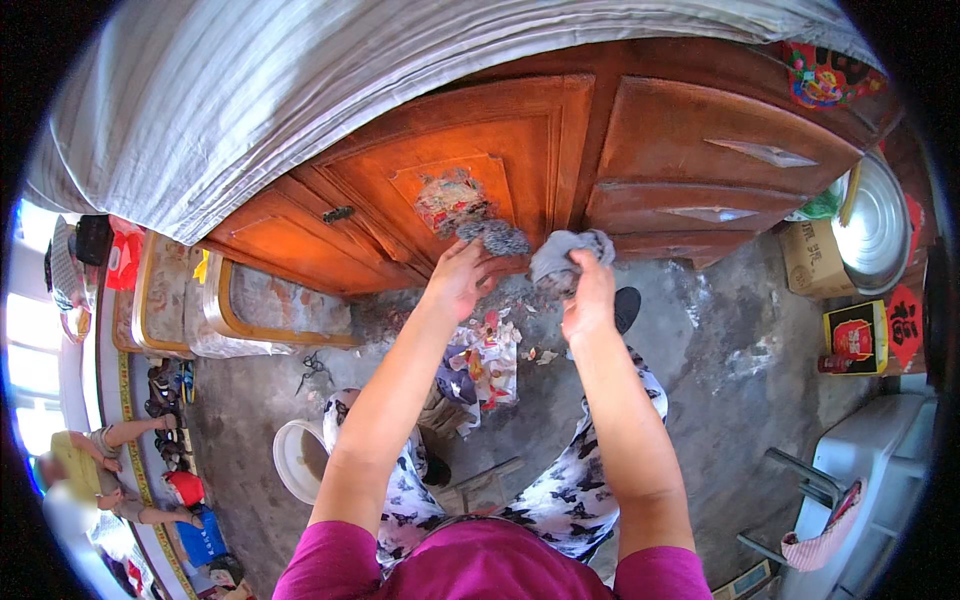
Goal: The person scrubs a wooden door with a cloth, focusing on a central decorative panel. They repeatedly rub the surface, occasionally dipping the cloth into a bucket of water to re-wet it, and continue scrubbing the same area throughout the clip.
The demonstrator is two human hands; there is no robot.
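Observation:
My left hand (pixel 462 278) is closed on a dark grey, curly steel wool scourer (pixel 500 238), just below a scraped patch (pixel 450 200) on the cabinet door (pixel 380 160). Remnants of torn red and white paper cling to that patch. In my right hand (pixel 590 300) is a crumpled grey cloth (pixel 568 258), held a short way to the right of the scourer, in front of the cabinet's lower edge. Both forearms reach forward, and some of the left fingers are hidden.
A striped sheet (pixel 250 80) drapes over the cabinet top. Torn paper scraps (pixel 495 350) litter the concrete floor; scissors (pixel 314 372) and a white bucket (pixel 298 460) are at left. At right stand a cardboard box (pixel 812 258) and a grey plastic chair (pixel 870 450). Another person (pixel 95 465) sits far left.

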